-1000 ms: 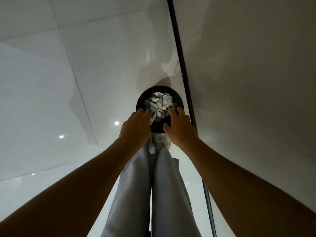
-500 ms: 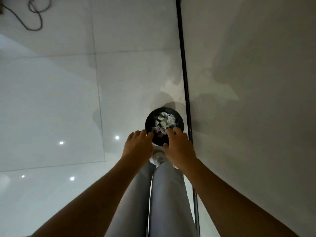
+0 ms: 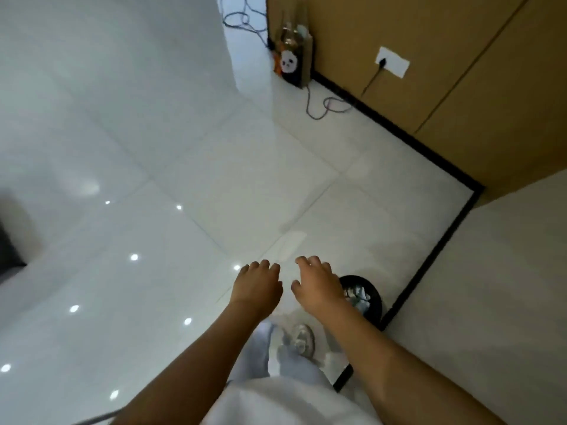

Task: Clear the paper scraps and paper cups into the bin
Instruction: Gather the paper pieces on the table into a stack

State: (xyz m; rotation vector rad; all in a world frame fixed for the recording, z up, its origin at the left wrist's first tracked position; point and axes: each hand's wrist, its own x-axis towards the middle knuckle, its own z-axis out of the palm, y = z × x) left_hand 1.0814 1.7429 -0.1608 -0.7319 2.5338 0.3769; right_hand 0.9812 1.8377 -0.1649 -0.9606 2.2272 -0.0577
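Looking down from the head camera, I see both of my hands held out over the glossy white tiled floor (image 3: 184, 154), empty. My left hand (image 3: 257, 283) has its fingers loosely curled downward with nothing in them, and my right hand (image 3: 317, 283) is spread a little wider, fingers relaxed and apart, also holding nothing; the two hands sit near each other without touching. One black round bin (image 3: 372, 294) stands on the floor just beyond my right wrist, partly hidden by it, with crumpled paper scraps (image 3: 357, 294) showing inside its rim; I cannot count the scraps or tell whether any cups are among them. The bin sits in a corner, close to the black skirting strip (image 3: 429, 256) that runs along the base of the pale wall (image 3: 491, 271) on the right and turns to follow the brown panelled wall (image 3: 429, 56) ahead. Open floor stretches to the left and forward of my hands. Against the brown wall I count one white socket plate (image 3: 393, 62) with one cable (image 3: 325, 107) looping over the tiles, and one bag with a panda face (image 3: 291, 64). One shoe (image 3: 302, 338) of mine shows below the hands, beside my pale trouser legs (image 3: 294, 366).
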